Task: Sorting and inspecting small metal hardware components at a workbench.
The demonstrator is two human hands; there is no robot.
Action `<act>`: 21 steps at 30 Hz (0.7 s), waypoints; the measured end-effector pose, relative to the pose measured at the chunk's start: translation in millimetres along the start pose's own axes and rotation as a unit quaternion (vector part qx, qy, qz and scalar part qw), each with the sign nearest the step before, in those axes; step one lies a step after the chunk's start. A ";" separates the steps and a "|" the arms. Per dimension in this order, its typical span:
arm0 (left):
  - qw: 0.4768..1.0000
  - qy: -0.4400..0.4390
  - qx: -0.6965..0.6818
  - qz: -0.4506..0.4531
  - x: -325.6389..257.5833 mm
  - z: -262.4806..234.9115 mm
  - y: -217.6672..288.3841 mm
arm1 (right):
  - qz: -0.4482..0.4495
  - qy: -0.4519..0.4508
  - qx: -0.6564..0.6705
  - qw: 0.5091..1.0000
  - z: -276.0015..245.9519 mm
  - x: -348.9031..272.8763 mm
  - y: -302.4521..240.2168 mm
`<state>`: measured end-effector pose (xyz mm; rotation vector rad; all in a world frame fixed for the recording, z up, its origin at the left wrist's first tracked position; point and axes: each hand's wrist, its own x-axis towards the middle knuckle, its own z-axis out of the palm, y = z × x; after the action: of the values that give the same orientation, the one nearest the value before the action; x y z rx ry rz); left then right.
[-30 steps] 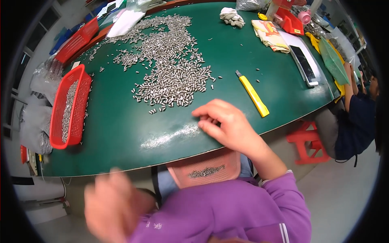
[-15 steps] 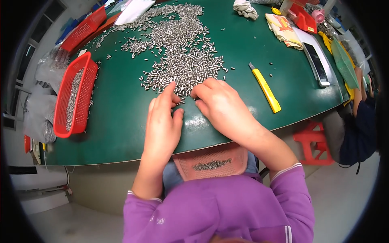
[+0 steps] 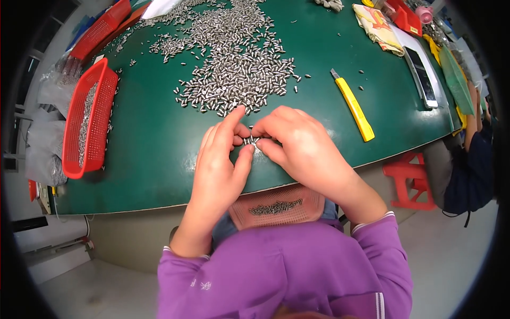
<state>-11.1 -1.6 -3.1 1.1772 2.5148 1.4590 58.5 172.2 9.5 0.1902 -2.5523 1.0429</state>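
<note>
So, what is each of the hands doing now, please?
Left hand: fingers pinched on small metal pins.
Right hand: fingers pinched on the same pins.

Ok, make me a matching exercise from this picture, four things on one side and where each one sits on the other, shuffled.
Things:
1. yellow utility knife
2. red mesh basket
3. pink mesh tray
4. big heap of small metal pins

Places:
A. on the person's lap, below the table edge
B. at the left rim of the green table
C. on the table beyond the left hand and right hand
D. on the table, right of the right hand

Pairs: 1-D, 2-B, 3-A, 4-C
</note>
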 end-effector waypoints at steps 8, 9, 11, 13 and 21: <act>1.000 -0.021 -0.001 0.018 -2.6 -1.5 -0.3 | 0.003 -0.009 -0.010 1.000 -2.1 -6.0 0.4; 1.000 -0.015 -0.003 0.016 -2.2 -0.9 1.9 | 0.002 -0.006 -0.010 1.000 -3.1 -6.2 -0.9; 1.000 -0.009 -0.006 0.014 -1.8 0.2 3.7 | 0.001 -0.003 -0.009 1.000 -3.4 -6.0 -2.3; 1.000 -0.005 -0.006 0.017 -0.8 2.6 3.2 | -0.006 0.000 -0.014 1.000 -3.6 -5.9 -2.2; 1.000 -0.012 0.010 0.006 1.4 3.5 3.9 | 0.009 0.017 -0.048 0.999 -3.5 -12.5 -6.1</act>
<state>-8.5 3.0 -1.6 1.2077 2.5177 1.4155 72.6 170.1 10.8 0.1226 -2.5714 0.9200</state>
